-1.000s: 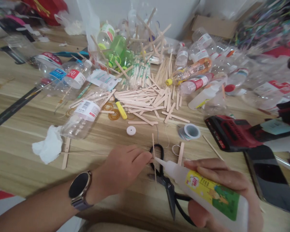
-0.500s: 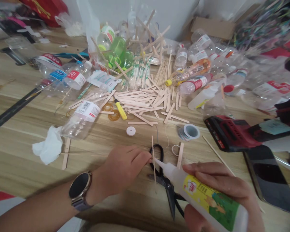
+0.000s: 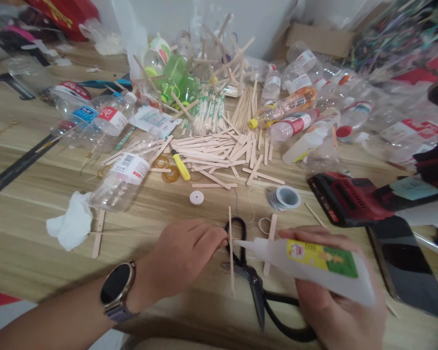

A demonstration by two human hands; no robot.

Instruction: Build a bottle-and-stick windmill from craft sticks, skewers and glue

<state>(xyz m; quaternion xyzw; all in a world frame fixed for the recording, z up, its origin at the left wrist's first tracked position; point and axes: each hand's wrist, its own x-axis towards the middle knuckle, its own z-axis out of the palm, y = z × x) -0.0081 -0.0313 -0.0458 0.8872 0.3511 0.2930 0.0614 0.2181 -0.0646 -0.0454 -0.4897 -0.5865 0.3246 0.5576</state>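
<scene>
The left hand point(image 3: 188, 260) was bare; its wrist wore a round, black-faced watch point(image 3: 117, 287) with gold-toned case and purplish strap point(image 3: 121, 312).

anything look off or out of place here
The black scissors lie open on the table, close to the left hand and right hand, an odd spot for them. A crumpled white tissue beside a flat stick looks stray.

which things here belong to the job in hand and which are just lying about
Seemingly in use:
- nozzle bottle, in the right hand
- upright-looking wooden stick, at the fingertips of the left hand, by the nozzle

Apparently lying about:
- scissors
- spool
- yellow-handled tool
- power tool
- phone
- labelled clear bottle
</scene>
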